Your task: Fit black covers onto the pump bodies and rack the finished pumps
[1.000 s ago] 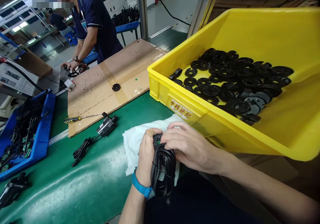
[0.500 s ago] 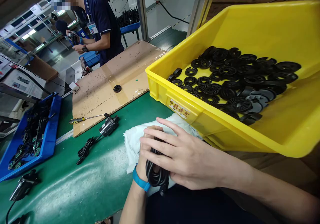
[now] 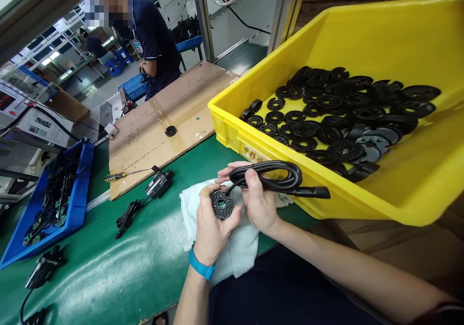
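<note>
Green assembly belt point(image 3: 83, 286) under and around both hands, with a white cloth point(image 3: 239, 247) directly beneath them. Beyond and to the right of the hands, one yellow plastic bin point(image 3: 232, 136), tilted toward them and holding a heap of black discs, dozens, too overlapped for an exact count. Beyond and to the left, one cardboard sheet point(image 3: 145, 155) carrying a single loose black disc point(image 3: 170, 131). Farther left, one blue tray point(image 3: 81, 189) of tangled black cables. Just left of the hands, one yellow-handled screwdriver point(image 3: 125, 175) and one black pump unit point(image 3: 158, 184) with a bundled cord. Far beyond the hands, one co-worker point(image 3: 155, 44) in a navy shirt.

So far, one black slotted disc point(image 3: 222, 204) out of the heap and gripped between thumb and fingertips of the left hand point(image 3: 213, 233), blue wristband point(image 3: 201, 269) at the wrist. One black looped cable point(image 3: 268, 175) pinched in the curled fingers and thumb of the right hand point(image 3: 257, 204), its flat end pointing toward the bin. Any join between disc and cable: impossible to tell.
</note>
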The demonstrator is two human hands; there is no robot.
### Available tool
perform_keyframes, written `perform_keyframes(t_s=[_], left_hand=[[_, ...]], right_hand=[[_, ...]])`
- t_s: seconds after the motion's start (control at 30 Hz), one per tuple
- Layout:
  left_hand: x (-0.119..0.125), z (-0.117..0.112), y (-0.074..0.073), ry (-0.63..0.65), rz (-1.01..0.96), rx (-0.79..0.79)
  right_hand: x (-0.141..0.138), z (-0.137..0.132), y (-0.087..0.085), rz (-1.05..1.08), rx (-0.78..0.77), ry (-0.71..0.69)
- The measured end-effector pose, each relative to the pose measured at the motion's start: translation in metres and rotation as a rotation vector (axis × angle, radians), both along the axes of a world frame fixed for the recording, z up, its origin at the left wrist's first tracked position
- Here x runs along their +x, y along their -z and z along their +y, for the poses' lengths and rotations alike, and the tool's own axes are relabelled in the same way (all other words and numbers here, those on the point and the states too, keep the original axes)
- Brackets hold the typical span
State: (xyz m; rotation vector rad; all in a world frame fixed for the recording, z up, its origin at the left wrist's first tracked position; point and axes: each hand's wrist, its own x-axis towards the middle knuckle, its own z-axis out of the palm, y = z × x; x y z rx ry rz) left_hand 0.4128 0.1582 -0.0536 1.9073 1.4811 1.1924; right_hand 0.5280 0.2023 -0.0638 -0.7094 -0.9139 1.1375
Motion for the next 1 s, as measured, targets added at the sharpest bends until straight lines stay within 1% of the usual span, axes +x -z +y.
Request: perform_keyframes(t_s=[0.07, 0.17, 0.27, 0.33, 0.4, 0.53, 0.67, 0.77, 0.83, 0.9, 0.97, 1.0], left_hand=[[-0.002, 0.0, 0.003, -0.027, 0.032, 0.077], [-0.003, 0.0, 0.007, -0.054, 0.062, 0.176], [-0.002, -0.001, 0.007, -0.062, 0.063, 0.191], [-0.002, -0.002, 0.006, -0.064, 0.097, 0.19], [-0.001, -0.004, 0.004, -0.092, 0.174, 0.209], [0.001, -0.007, 0.008, -0.172, 0.302, 0.267], [0.003, -0.008, 0.016, -0.206, 0.285, 0.343], [0.004, -0.007, 0.019, -0.222, 0.249, 0.344], [0.004, -0.007, 0.017, -0.224, 0.222, 0.312], [0.005, -0.009, 0.011, -0.228, 0.176, 0.307], [0.003, -0.013, 0.001, -0.268, 0.111, 0.348], [0.001, -0.015, -0.006, -0.313, 0.069, 0.378]], right_hand=[[-0.007, -0.001, 0.004, 0.062, -0.039, -0.046], [-0.014, -0.002, 0.013, 0.119, -0.157, -0.125], [-0.017, -0.001, 0.021, 0.09, -0.21, -0.216], [-0.016, 0.0, 0.022, 0.056, -0.199, -0.287], [-0.014, 0.002, 0.02, -0.001, -0.176, -0.33], [-0.01, 0.003, 0.014, -0.085, -0.12, -0.338], [-0.009, 0.002, 0.011, -0.146, -0.08, -0.355], [-0.011, 0.003, 0.01, -0.179, -0.065, -0.345], [-0.013, 0.003, 0.01, -0.176, -0.068, -0.337], [-0.014, 0.002, 0.011, -0.181, -0.049, -0.332], [-0.015, 0.0, 0.012, -0.188, -0.02, -0.346], [-0.015, -0.001, 0.012, -0.191, -0.011, -0.365]])
